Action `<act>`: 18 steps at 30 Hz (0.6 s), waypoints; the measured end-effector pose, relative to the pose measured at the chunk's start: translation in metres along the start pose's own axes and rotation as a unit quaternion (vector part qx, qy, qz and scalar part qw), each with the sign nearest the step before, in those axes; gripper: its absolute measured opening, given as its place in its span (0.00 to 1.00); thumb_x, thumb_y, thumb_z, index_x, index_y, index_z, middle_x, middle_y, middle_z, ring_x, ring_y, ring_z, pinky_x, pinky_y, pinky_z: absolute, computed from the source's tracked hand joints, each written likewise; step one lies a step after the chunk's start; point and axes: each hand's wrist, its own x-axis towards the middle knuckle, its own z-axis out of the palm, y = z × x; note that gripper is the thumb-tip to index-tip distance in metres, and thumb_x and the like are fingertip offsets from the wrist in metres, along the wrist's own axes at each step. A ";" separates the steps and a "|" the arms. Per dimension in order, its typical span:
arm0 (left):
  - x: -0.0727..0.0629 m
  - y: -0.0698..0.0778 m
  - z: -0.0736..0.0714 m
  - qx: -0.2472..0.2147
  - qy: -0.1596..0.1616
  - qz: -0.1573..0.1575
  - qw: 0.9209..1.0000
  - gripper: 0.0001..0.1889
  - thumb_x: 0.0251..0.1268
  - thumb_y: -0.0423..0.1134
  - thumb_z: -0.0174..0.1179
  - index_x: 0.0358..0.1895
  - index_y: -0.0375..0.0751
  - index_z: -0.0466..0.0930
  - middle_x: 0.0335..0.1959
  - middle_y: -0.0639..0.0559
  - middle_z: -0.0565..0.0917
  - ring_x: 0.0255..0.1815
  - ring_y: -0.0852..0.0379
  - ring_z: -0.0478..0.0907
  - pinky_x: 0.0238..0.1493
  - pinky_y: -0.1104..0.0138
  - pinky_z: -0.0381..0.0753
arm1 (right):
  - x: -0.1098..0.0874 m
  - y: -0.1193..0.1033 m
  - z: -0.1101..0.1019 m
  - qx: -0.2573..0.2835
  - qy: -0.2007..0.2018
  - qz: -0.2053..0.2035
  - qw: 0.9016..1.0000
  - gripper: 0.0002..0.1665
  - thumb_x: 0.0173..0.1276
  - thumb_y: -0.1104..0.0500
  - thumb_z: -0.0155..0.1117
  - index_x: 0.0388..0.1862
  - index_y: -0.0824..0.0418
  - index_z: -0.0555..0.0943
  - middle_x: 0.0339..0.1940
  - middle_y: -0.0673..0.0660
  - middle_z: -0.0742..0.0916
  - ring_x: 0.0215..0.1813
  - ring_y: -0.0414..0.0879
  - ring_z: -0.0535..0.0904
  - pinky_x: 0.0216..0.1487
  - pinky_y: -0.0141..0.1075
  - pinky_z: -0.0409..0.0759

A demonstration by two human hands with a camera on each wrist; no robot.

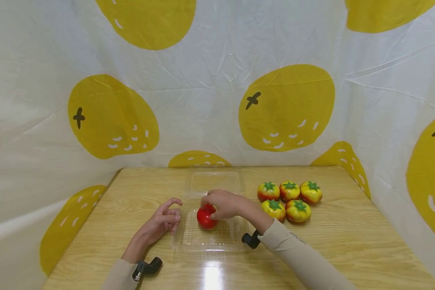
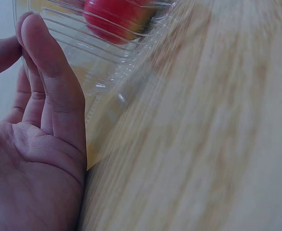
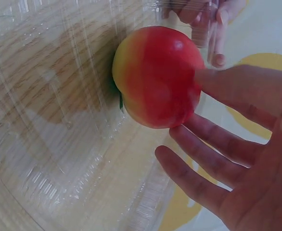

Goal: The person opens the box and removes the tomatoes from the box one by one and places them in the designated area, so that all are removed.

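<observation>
A red and yellow toy tomato (image 3: 158, 79) with its green leaf end turned downward is gripped by my right hand (image 1: 222, 203), thumb and fingertips on its red side. It is over the base of a clear plastic clamshell box (image 1: 217, 243), whose lid (image 1: 214, 181) lies opened toward the back. At the box's left wall is my left hand (image 1: 163, 219), palm facing inward and fingers loosely bent. In the left wrist view its fingertips (image 2: 35, 29) come right up to the ribbed wall, with the tomato showing through the plastic.
Several more toy tomatoes (image 1: 298, 211), yellow and red with green star-shaped leaves on top, stand in two rows right of the box. A pale curtain (image 1: 203, 117) with yellow fruit prints hangs behind the wooden table (image 1: 141, 189).
</observation>
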 end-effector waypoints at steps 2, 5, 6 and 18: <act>0.000 0.000 -0.001 0.001 -0.001 0.001 1.000 0.21 0.73 0.20 0.44 0.63 0.45 0.64 0.32 0.58 0.83 0.24 0.63 0.80 0.27 0.72 0.83 | 0.001 -0.001 0.000 0.000 0.001 -0.001 1.000 0.17 0.65 0.62 0.73 0.52 0.54 0.85 0.49 0.52 0.85 0.47 0.43 0.78 0.52 0.35 0.82; 0.000 -0.001 -0.001 0.000 -0.005 0.003 1.000 0.21 0.73 0.20 0.44 0.63 0.45 0.64 0.32 0.58 0.83 0.24 0.63 0.80 0.28 0.72 0.83 | 0.001 -0.002 0.000 0.003 0.002 0.003 1.000 0.17 0.63 0.63 0.73 0.51 0.54 0.84 0.47 0.52 0.84 0.46 0.43 0.78 0.49 0.34 0.82; 0.001 -0.001 -0.001 -0.001 -0.006 0.004 1.000 0.22 0.73 0.20 0.44 0.62 0.45 0.64 0.32 0.58 0.83 0.24 0.63 0.80 0.28 0.72 0.83 | 0.001 -0.002 0.000 0.003 0.001 0.005 1.000 0.17 0.63 0.63 0.73 0.51 0.54 0.84 0.48 0.52 0.84 0.45 0.43 0.78 0.49 0.33 0.82; 0.000 0.001 0.000 -0.005 0.000 -0.006 1.000 0.22 0.73 0.21 0.44 0.62 0.48 0.65 0.32 0.58 0.83 0.24 0.63 0.80 0.27 0.72 0.83 | 0.007 -0.004 0.005 -0.007 -0.002 0.005 1.000 0.24 0.55 0.57 0.84 0.46 0.54 0.80 0.43 0.48 0.85 0.45 0.41 0.76 0.46 0.31 0.78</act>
